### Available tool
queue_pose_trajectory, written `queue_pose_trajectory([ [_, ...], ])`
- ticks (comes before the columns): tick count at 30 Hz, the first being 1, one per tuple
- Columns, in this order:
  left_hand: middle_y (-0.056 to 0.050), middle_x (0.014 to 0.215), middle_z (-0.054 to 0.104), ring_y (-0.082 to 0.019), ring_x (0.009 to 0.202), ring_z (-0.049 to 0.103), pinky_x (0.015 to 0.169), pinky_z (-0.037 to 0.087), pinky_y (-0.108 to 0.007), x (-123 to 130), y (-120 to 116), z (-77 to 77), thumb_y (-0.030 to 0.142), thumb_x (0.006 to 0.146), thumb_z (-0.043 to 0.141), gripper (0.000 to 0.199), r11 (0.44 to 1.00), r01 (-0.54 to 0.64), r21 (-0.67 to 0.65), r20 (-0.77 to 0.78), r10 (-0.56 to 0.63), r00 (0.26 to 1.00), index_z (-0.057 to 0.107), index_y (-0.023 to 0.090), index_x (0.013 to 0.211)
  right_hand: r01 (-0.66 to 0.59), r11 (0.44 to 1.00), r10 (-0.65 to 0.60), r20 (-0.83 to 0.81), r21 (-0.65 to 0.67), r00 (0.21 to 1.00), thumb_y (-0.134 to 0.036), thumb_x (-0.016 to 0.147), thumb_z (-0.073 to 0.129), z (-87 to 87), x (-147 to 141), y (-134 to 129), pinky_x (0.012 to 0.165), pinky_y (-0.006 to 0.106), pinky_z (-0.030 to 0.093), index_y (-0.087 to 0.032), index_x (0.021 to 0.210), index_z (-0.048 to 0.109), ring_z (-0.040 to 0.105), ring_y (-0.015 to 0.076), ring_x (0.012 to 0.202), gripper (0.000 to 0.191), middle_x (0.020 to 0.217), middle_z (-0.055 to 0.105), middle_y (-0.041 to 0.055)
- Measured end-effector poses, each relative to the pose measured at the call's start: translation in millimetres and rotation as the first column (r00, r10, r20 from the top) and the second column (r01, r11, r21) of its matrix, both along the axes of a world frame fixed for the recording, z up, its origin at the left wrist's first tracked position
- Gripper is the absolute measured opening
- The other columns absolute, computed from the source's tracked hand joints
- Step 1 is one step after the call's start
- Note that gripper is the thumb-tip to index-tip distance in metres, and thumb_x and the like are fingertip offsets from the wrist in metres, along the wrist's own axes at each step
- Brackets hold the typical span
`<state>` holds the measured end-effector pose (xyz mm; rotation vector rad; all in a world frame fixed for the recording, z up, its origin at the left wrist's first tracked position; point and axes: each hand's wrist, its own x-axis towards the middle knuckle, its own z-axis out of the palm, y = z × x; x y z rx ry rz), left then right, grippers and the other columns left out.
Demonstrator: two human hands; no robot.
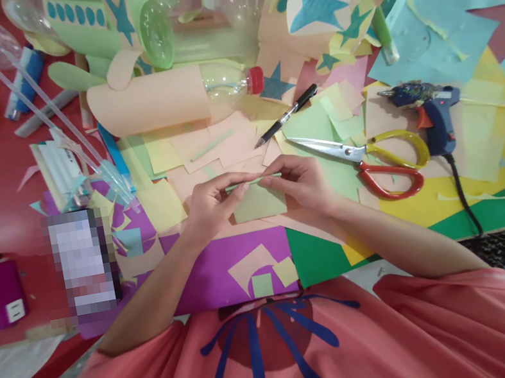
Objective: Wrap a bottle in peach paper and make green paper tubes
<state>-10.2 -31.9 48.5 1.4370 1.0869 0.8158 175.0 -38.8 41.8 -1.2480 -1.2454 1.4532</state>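
Both hands pinch a small piece of light green paper along its upper edge, which looks folded or rolled over. My left hand grips the left part of that edge between thumb and fingers. At its right part, my right hand does the same, with the thumbs close together. Just beyond the hands lie scraps of peach paper and a black pen. Scissors with a yellow and a red handle rest right of my right hand, blades partly apart.
A bottle wrapped in peach paper lies behind the hands. To the right is a blue glue gun with its cord. A phone, blurred out, sits at left near clear glue sticks. Paper stars and plastic bottles fill the back.
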Motion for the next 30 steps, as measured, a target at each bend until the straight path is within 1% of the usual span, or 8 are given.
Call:
queue_pose_trajectory([
  [4, -0.006, 0.092, 0.077, -0.019, 0.089, 0.071, 0.079, 0.057, -0.026, -0.4, 0.0, -2.3, 0.039, 0.084, 0.063, 0.024, 1.0, -0.007, -0.02, -0.014, 0.007, 1.0, 0.077, 0.022, 0.092, 0.019, 1.0, -0.019, -0.005, 0.007, 1.0, -0.04, 0.069, 0.076, 0.3, -0.3, 0.7, 0.051, 0.025, 0.039, -0.019, 0.069, 0.068, 0.051, 0.0079, 0.055, 0.022, 0.063, 0.065, -0.001],
  [9, -0.007, 0.089, 0.077, -0.02, 0.09, 0.071, 0.078, 0.057, -0.026, 1.6, 0.4, -2.1, 0.041, 0.08, 0.067, 0.025, 0.998, -0.034, -0.056, 0.007, 0.034, 0.999, 0.077, 0.02, 0.088, 0.009, 1.0, -0.009, -0.07, -0.006, 0.998, -0.039, 0.067, 0.078, -2.3, 0.4, 0.6, 0.057, 0.026, 0.044, -0.019, 0.071, 0.067, 0.057, 0.0099, 0.062, 0.023, 0.068, 0.067, -0.0001],
  [13, -0.006, 0.089, 0.077, -0.019, 0.089, 0.071, 0.078, 0.057, -0.026, 2.1, 0.3, 0.3, 0.038, 0.079, 0.068, 0.021, 0.996, -0.052, -0.069, 0.017, 0.053, 0.998, 0.077, 0.02, 0.087, 0.013, 1.0, -0.013, -0.027, 0.002, 1.0, -0.034, 0.067, 0.078, -1.3, 1.7, 1.3, 0.054, 0.025, 0.041, -0.019, 0.073, 0.068, 0.054, 0.0087, 0.059, 0.018, 0.069, 0.067, -0.0004],
  [17, -0.006, 0.089, 0.077, -0.019, 0.088, 0.072, 0.076, 0.058, -0.025, 2.2, -0.2, 1.5, 0.033, 0.079, 0.068, 0.017, 0.997, -0.058, -0.045, 0.017, 0.058, 0.998, 0.077, 0.02, 0.085, -0.002, 1.0, 0.003, -0.036, 0.005, 0.999, -0.031, 0.066, 0.078, 1.2, 1.4, 2.5, 0.055, 0.025, 0.042, -0.019, 0.078, 0.069, 0.057, 0.0091, 0.063, 0.018, 0.075, 0.07, 0.0007],
  [21, -0.006, 0.089, 0.077, -0.018, 0.087, 0.072, 0.076, 0.057, -0.024, 2.2, -0.7, 0.2, 0.033, 0.079, 0.068, 0.017, 0.998, -0.056, -0.018, 0.001, 0.056, 0.998, 0.077, 0.021, 0.086, 0.003, 1.0, -0.003, -0.011, -0.004, 1.0, -0.029, 0.071, 0.074, 0.4, 1.4, 1.7, 0.05, 0.024, 0.037, -0.019, 0.076, 0.071, 0.049, 0.007, 0.054, 0.012, 0.067, 0.068, -0.0004],
  [25, -0.007, 0.096, 0.076, -0.017, 0.089, 0.07, 0.073, 0.054, -0.022, -0.7, -0.5, -2.2, 0.041, 0.081, 0.066, 0.025, 0.999, -0.028, 0.019, -0.035, 0.028, 0.999, 0.074, 0.02, 0.094, 0.007, 1.0, -0.007, -0.007, -0.004, 1.0, -0.032, 0.072, 0.074, -1.6, 2.8, 0.2, 0.054, 0.027, 0.041, -0.019, 0.074, 0.072, 0.052, 0.0093, 0.058, 0.014, 0.068, 0.068, 0.0014],
  [28, -0.006, 0.101, 0.074, -0.015, 0.08, 0.069, 0.061, 0.05, -0.02, -5.0, -0.7, -3.4, 0.05, 0.086, 0.058, 0.035, 0.999, 0.03, 0.015, -0.137, -0.028, 0.99, 0.071, 0.022, 0.103, 0.015, 1.0, -0.014, 0.012, -0.007, 1.0, -0.033, 0.073, 0.074, -0.8, 3.3, -0.2, 0.057, 0.028, 0.043, -0.019, 0.075, 0.072, 0.055, 0.0106, 0.061, 0.015, 0.066, 0.066, 0.0013],
  [30, -0.005, 0.105, 0.073, -0.014, 0.077, 0.068, 0.058, 0.047, -0.02, -7.6, -1.0, -3.5, 0.054, 0.089, 0.051, 0.039, 0.996, 0.093, 0.0, -0.212, -0.091, 0.973, 0.068, 0.024, 0.108, 0.013, 1.0, -0.013, 0.008, 0.003, 1.0, -0.032, 0.073, 0.074, 0.6, 3.1, -0.2, 0.059, 0.028, 0.044, -0.019, 0.074, 0.072, 0.057, 0.0111, 0.063, 0.013, 0.068, 0.068, 0.0016],
])
